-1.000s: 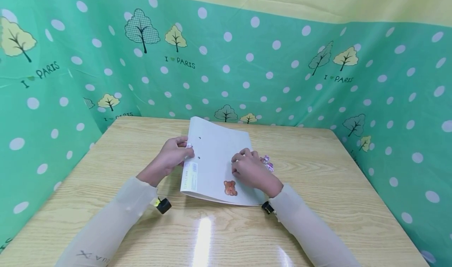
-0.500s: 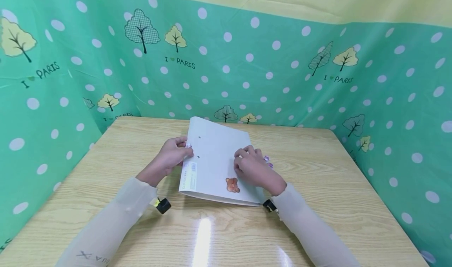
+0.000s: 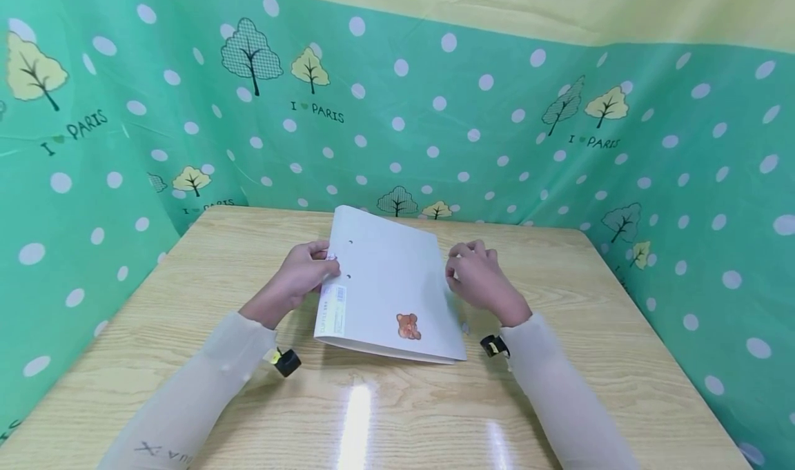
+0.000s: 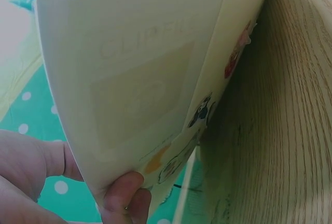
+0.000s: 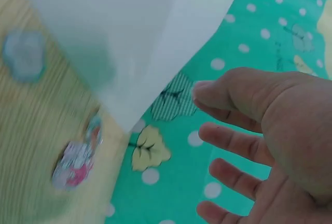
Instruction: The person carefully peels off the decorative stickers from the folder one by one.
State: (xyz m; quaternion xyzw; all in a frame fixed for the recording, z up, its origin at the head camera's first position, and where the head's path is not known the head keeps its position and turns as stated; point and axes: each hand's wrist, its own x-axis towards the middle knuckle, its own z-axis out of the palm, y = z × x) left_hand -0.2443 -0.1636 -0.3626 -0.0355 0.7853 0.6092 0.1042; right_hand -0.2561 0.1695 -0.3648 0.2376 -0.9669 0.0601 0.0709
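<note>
A white clip file folder (image 3: 385,284) is propped at a slant over the wooden table, its spine side raised. Near its lower edge is a brown bear sticker (image 3: 408,326), and a printed label (image 3: 337,310) runs beside the spine. My left hand (image 3: 302,268) grips the folder's left edge between thumb and fingers. The left wrist view shows more stickers on its other face, such as a dark blue-and-white figure (image 4: 200,111). Just past the folder's right edge my right hand (image 3: 481,277) hovers, fingers loosely bent and holding nothing.
On the wooden table (image 3: 596,359), next to the folder's right side, lie a pale cloud-shaped piece (image 5: 25,55) and a small pink-and-white sticker (image 5: 75,166). A green dotted curtain (image 3: 397,132) encloses the table's back and sides.
My right hand has lifted away from the folder's face and moved right, past its edge. My left hand keeps its grip on the spine side, and the folder stays nearly still.
</note>
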